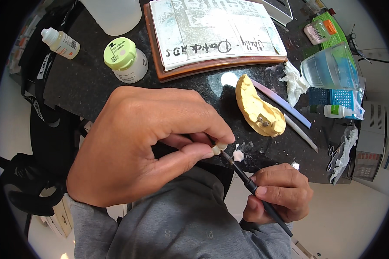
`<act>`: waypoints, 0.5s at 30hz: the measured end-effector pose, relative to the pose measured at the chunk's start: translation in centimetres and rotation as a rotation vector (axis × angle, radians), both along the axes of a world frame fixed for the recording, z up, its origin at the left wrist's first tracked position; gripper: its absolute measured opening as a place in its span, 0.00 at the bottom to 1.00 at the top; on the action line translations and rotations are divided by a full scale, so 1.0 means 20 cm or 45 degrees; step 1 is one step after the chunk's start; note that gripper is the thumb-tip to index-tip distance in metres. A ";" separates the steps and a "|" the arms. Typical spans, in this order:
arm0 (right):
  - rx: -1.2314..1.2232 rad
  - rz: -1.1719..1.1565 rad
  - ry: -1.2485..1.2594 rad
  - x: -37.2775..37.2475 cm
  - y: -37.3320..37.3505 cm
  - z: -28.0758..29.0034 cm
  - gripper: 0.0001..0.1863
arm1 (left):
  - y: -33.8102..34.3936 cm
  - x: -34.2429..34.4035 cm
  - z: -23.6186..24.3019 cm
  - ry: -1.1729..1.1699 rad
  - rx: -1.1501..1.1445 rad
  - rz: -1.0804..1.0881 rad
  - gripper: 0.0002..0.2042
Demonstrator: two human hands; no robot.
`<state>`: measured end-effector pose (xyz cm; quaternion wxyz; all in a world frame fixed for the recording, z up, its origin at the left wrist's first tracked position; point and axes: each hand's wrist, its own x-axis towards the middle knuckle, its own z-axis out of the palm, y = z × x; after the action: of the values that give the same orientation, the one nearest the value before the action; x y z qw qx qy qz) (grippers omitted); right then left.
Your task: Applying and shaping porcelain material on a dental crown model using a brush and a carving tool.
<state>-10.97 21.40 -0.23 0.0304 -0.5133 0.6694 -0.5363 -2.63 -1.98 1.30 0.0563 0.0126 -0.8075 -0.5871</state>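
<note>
Between the thumb and fingertips of my left hand (145, 142) is a small tooth-coloured dental piece (219, 148). My right hand (277, 194) grips a slender black brush (250, 184), whose tip touches or nearly touches that piece. A small pale dab of material (238, 155) lies on the dark counter just beyond the brush tip. A yellow dental cast (257, 110) with dark metallic posts rests behind my hands, beside two long, slim strip-like tools, one purple-blue (289, 108) and one grey (300, 134).
A brown-framed mixing pad (216, 64) sits at the back, with a green-lidded jar (125, 62), dropper bottle (65, 47) and white container (116, 15) leftward. Rightward are a water cup (324, 64), crumpled tissue (294, 86), blue holder (345, 101) and scissors (333, 155) on the dark counter (73, 95).
</note>
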 end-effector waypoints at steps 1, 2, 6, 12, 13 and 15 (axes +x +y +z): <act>0.035 0.025 0.045 -0.01 0.00 0.00 0.17 | 0.00 0.00 0.00 0.000 0.000 0.001 0.14; 0.069 0.050 0.091 -0.01 0.01 0.00 0.16 | 0.00 0.00 0.00 0.004 -0.002 0.005 0.14; -0.017 -0.014 0.010 0.01 -0.01 0.00 0.17 | 0.00 0.00 0.00 0.010 -0.001 0.016 0.13; -0.038 -0.028 -0.003 0.01 0.00 -0.01 0.17 | 0.01 0.00 0.00 0.010 0.004 0.024 0.13; -0.035 -0.027 0.006 0.01 0.00 -0.01 0.17 | 0.01 0.00 0.00 0.010 0.004 0.024 0.13; -0.030 -0.026 0.015 0.01 0.00 -0.01 0.17 | 0.01 0.00 0.00 0.013 0.001 0.017 0.13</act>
<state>-10.76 21.35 -0.45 0.0150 -0.5098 0.6683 -0.5415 -2.62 -1.87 1.23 0.0642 0.0150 -0.8070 -0.5869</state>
